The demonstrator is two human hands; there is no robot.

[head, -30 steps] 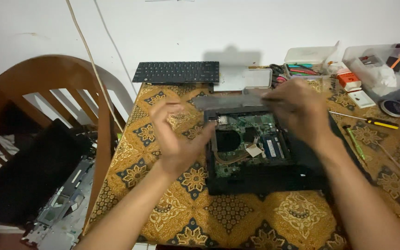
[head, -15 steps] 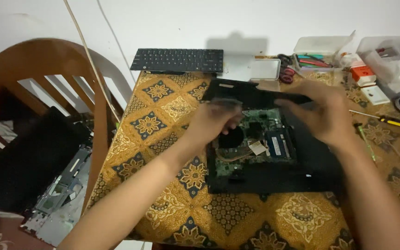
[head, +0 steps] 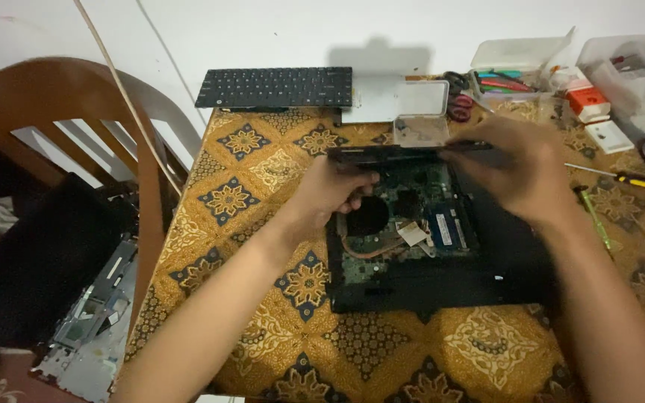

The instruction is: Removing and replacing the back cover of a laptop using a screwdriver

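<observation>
An opened black laptop base point(head: 442, 287) lies on the patterned cloth, its green circuit board point(head: 419, 224) and round fan opening exposed. My left hand point(head: 330, 195) grips the base's far left corner, fingers curled over the rear edge. On the far right side, my right hand point(head: 520, 172) holds the same rear edge, a black strip point(head: 390, 154) running between both hands. Part of the board is hidden under my right hand.
A detached black keyboard point(head: 276, 87) and a small open metal tin point(head: 421, 119) lie at the back. Plastic boxes with tools point(head: 513, 71), a yellow-handled screwdriver point(head: 640, 181) and a green one point(head: 595, 216) sit right. A wooden chair point(head: 61, 97) stands left.
Both hands came down from above the board onto the laptop's rear edge and took hold of it. The camera view shifted slightly.
</observation>
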